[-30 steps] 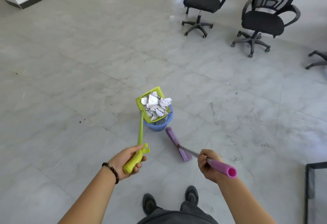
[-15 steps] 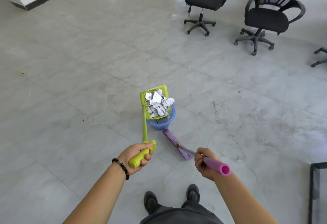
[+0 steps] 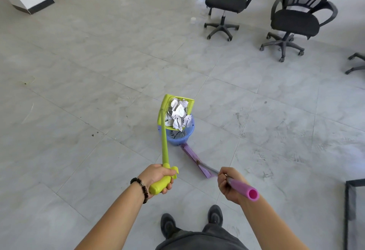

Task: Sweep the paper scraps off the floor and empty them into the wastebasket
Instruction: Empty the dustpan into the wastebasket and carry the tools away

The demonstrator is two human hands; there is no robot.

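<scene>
Left hand (image 3: pixel 158 176) is gripping the long-handled lime-green plastic dustpan (image 3: pixel 175 111), tilting its crumpled white paper scraps (image 3: pixel 178 114) over the round blue plastic wastebasket (image 3: pixel 178 139) ahead (presumably to tip them in), while right hand (image 3: pixel 229 183) is clasping the purple broom (image 3: pixel 194 160), parked beside the basket.

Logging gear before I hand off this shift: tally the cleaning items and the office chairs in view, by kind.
Dustpan, green, loaded with paper scraps, held by the left hand: 1
Broom, purple, held by the right hand: 1
Wastebasket, blue: 1
Office chairs, whole: 2
Chair base at the right edge: 1
Total: 6
</scene>
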